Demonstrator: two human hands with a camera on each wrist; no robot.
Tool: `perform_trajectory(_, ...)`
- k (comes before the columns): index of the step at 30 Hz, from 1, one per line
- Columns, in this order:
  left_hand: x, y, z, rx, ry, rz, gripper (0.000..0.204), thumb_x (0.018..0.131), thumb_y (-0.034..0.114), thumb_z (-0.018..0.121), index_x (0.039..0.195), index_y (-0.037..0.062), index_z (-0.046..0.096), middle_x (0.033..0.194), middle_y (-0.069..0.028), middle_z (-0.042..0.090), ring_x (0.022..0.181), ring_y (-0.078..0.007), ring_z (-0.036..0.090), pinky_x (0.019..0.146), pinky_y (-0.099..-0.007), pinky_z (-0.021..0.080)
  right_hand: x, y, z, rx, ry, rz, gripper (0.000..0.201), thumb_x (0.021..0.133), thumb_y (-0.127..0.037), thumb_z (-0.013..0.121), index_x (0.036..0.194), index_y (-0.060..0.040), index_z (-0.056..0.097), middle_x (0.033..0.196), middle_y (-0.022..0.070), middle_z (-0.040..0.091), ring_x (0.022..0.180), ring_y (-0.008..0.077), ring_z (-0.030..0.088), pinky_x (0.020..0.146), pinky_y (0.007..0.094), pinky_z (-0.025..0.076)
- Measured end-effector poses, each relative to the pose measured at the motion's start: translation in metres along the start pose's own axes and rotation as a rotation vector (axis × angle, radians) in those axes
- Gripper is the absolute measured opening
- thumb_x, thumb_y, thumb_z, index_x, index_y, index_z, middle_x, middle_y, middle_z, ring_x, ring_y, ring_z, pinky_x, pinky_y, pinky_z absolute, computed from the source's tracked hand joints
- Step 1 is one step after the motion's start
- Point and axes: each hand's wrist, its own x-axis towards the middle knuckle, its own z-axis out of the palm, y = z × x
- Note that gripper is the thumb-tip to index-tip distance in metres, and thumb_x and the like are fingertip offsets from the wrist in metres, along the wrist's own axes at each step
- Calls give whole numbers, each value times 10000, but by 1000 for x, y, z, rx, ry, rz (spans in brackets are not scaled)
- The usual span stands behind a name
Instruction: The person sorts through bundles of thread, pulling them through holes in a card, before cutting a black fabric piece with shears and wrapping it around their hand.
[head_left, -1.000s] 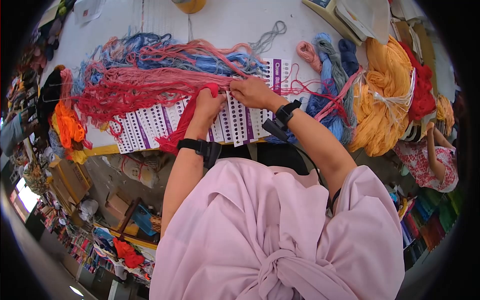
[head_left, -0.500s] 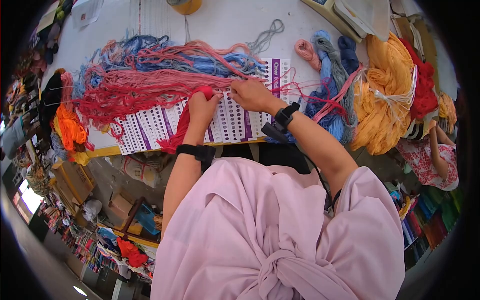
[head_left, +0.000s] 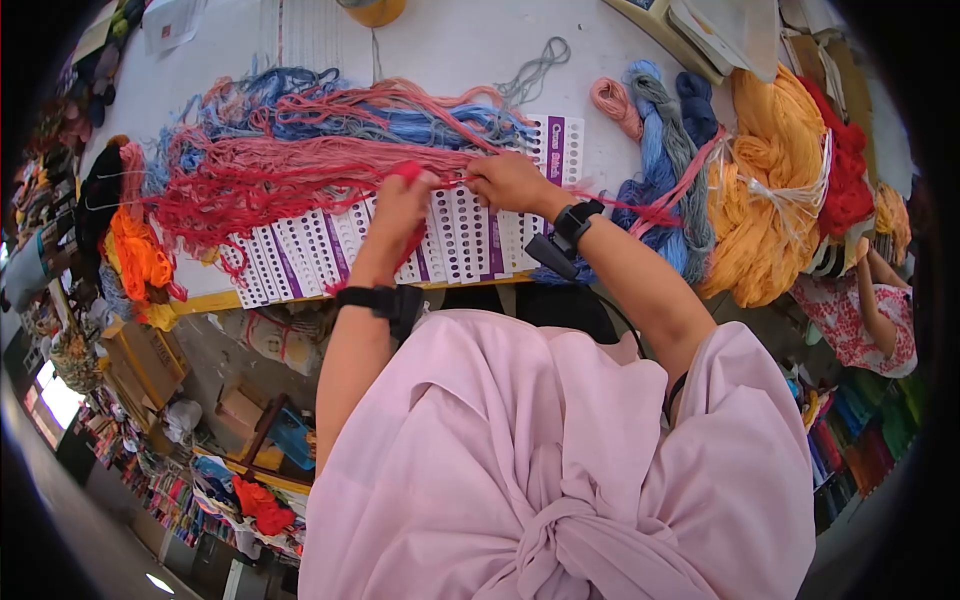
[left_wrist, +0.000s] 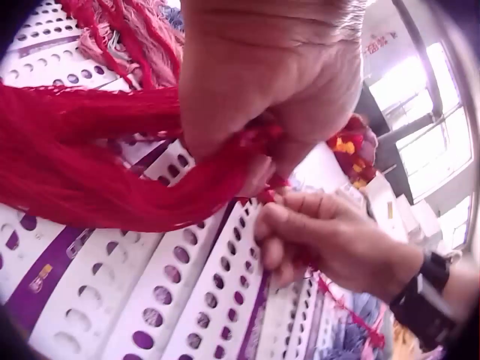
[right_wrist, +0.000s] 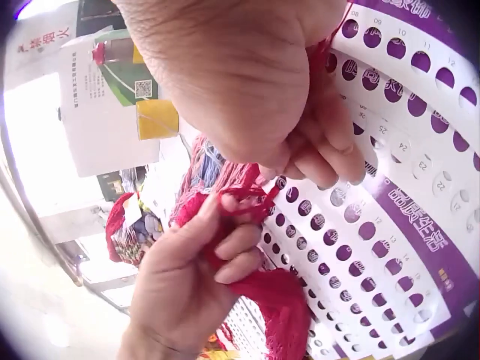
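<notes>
The left hand (head_left: 400, 215) grips a red thread skein (left_wrist: 97, 172), which in the left wrist view hangs out from under the palm in a thick loop. Thumb and fingers of the right hand (head_left: 510, 187) pinch red strands just right of the left hand; the right wrist view shows a small red loop (right_wrist: 251, 196) between the two hands. Below both lie white cards with rows of holes and purple bands (head_left: 470, 235), overlapping side by side. Pink and red threads (head_left: 300, 165) spread over the cards' upper part, with blue threads (head_left: 400, 125) behind them.
Blue and grey skeins (head_left: 660, 150) and a large yellow-orange bundle (head_left: 775, 200) lie on the right. Orange yarn (head_left: 140, 250) sits at the left end. A yellow container (head_left: 372, 10) stands at the back. Another person (head_left: 865, 310) is at the far right.
The left hand has turned over the skein, and less of the red skein shows below it. The right hand has shifted slightly, with red strands now stretched between the hands.
</notes>
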Motion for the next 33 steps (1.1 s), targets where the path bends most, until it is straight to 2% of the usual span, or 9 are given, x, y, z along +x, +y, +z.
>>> perform_trajectory(11, -119, 97, -159, -559, 292, 164, 180, 944, 94, 538, 1023, -63, 574, 886, -73, 533, 745, -125, 455, 609, -243, 371, -2, -2, -2, 112, -26, 43, 219, 910, -178, 482, 777, -55, 604, 646, 39, 668, 582, 152, 666, 630, 314, 505)
perform_trajectory(13, -130, 108, -214, -533, 183, 303, 249, 957, 123, 530, 1107, -75, 553, 1009, -117, 569, 854, -164, 524, 704, -266, 442, 1, 1, -2, 84, -34, 18, 205, 931, -172, 489, 836, -33, 607, 666, 55, 665, 579, 151, 669, 593, 288, 508)
perform_trajectory(16, -144, 175, -168, -361, 640, 640, 315, 965, 142, 520, 1194, -74, 520, 1155, -171, 571, 1001, -215, 567, 844, -318, 486, -2, -2, 0, 116, -7, 34, 222, 911, -194, 480, 790, -62, 611, 630, 35, 658, 581, 164, 663, 624, 319, 504)
perform_trajectory(19, -149, 176, -183, -351, 619, 836, 357, 977, 185, 503, 1251, -45, 508, 1231, -179, 563, 1108, -240, 563, 949, -377, 478, -2, -2, 2, 28, 53, -7, 231, 890, -214, 486, 757, -79, 617, 603, 25, 652, 605, 195, 659, 659, 358, 499)
perform_trajectory(22, -143, 144, -169, -289, 568, 614, 360, 984, 250, 500, 1226, -13, 537, 1155, -127, 612, 960, -159, 600, 808, -303, 510, -2, -1, 3, 22, 57, 0, 225, 881, -221, 507, 768, -66, 624, 643, 54, 663, 646, 233, 657, 682, 385, 498)
perform_trajectory(24, -127, 113, -123, -363, 288, 373, 338, 961, 257, 548, 1183, 3, 564, 1104, -123, 628, 760, -66, 526, 646, -201, 444, 0, 0, 7, -60, 107, -23, 203, 871, -209, 527, 782, -56, 626, 693, 82, 671, 667, 255, 657, 692, 396, 500)
perform_trajectory(25, -115, 99, -86, -257, 336, 246, 346, 953, 279, 563, 1147, -7, 570, 1063, -108, 650, 647, -28, 443, 553, -173, 387, 2, 5, 16, -164, 166, -62, 184, 865, -196, 539, 792, -52, 627, 722, 96, 674, 674, 264, 656, 693, 399, 501)
perform_trajectory(29, -71, 32, -12, -714, 27, -33, 415, 997, 284, 451, 1268, -27, 502, 1246, -162, 576, 1140, -239, 561, 891, -410, 495, -20, -36, 19, 118, 378, -121, 126, 855, -149, 596, 818, -32, 624, 794, 125, 680, 698, 241, 661, 655, 387, 505)
perform_trajectory(33, -60, 19, 14, -860, -56, -43, 392, 1007, 262, 426, 1261, -24, 509, 1230, -141, 561, 1156, -254, 542, 961, -466, 464, -35, -72, 32, 853, 162, -40, 121, 885, -145, 636, 872, -31, 599, 809, 5, 604, 694, 104, 569, 628, 262, 461)
